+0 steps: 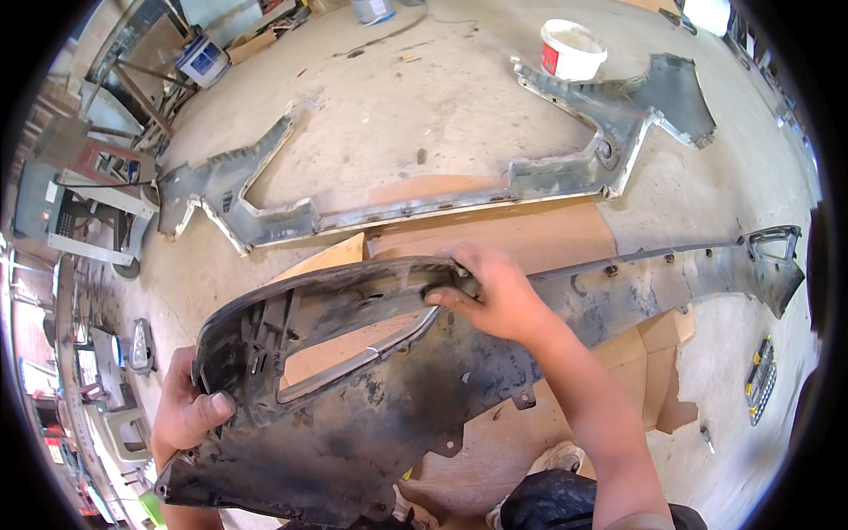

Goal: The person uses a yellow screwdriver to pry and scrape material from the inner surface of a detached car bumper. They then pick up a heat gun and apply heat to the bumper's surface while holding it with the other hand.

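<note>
A long, scuffed dark plastic car body panel [344, 433] stretches from the lower left to the right edge, with an elongated opening in its raised near end. My left hand [190, 402] is closed round that end's left edge, thumb on the inner face. My right hand [473, 291] grips the upper rim at the right of the opening, its fingertips partly hidden behind it. Cardboard sheets [490, 228] lie under and behind the panel, on the concrete floor.
A second long panel [574, 177] lies across the floor beyond. A white bucket [572, 57] stands behind it. Equipment [106, 203] and clutter line the left side. A black-and-yellow tool case [760, 380] and small tool [707, 439] lie right. My shoes [556, 459] show below.
</note>
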